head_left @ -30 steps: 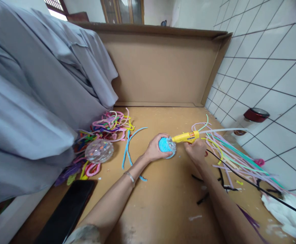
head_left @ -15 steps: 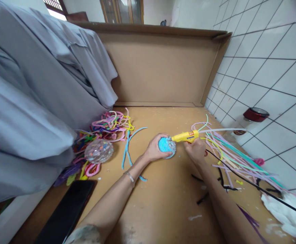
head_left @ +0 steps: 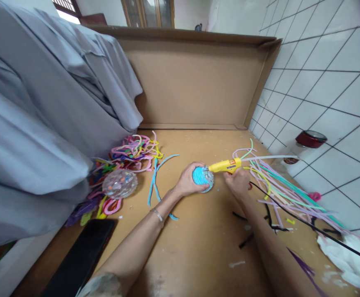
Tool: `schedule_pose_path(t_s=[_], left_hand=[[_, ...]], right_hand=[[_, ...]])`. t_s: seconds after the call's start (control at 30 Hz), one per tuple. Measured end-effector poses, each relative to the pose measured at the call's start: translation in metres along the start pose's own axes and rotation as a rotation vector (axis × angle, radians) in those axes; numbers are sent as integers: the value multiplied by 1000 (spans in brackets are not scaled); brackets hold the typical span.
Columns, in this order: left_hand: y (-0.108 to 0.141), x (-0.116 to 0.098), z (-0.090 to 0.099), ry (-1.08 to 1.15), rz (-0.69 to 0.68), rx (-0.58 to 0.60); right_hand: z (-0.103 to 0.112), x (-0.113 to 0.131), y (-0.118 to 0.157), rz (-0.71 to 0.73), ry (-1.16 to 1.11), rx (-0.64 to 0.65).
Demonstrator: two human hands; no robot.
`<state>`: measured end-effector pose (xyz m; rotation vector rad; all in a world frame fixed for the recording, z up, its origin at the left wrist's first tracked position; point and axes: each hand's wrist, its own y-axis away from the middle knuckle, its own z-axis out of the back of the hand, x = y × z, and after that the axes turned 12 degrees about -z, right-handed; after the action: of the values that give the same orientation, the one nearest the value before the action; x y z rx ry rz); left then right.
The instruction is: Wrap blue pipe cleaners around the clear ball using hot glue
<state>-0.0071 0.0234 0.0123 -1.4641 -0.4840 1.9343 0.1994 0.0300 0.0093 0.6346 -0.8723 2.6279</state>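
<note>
- Centrally, a little towards the far edge of the worktop (head_left: 204,251), is the blue piece (head_left: 200,176): round, ribbed in blue, with a greyish end facing right. Whether it rests on the wood or is lifted is hard to tell.
- The left hand (head_left: 186,182) is curled around the piece from the left, opened only as wide as its body, thumb on the near side and fingers over the far side.
- The right hand (head_left: 238,182) is closed round the grip of the yellow glue gun (head_left: 225,166); its fingers on the trigger side are mostly hidden.
- The gun points left, its nozzle at the upper part of the greyish end; contact is too small to make out.
- A pale glue stick (head_left: 269,157) juts from the gun's back towards the right edge, and a black cord (head_left: 297,216) runs to the near right corner.
- Blue stems (head_left: 155,181) lie crossed left of the left hand.
- Towards the left edge, a clear dish (head_left: 119,184) sits beside a tangled colourful pile (head_left: 133,149); a phone (head_left: 81,255) lies at the near left corner.
- Along the right edge are loose pastel strands (head_left: 291,193), a red-lidded jar (head_left: 310,139) and white tissue (head_left: 342,260).
- Black scraps (head_left: 269,218) lie beside the right forearm.
- Cardboard (head_left: 198,82) stands upright along the far edge.
</note>
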Motion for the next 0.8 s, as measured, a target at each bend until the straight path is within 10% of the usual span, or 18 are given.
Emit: schedule_pose_path(t_s=[0.8], left_hand=[[1,3,0,8,-4,11]], right_hand=[[2,1,-1,32,6,-28]])
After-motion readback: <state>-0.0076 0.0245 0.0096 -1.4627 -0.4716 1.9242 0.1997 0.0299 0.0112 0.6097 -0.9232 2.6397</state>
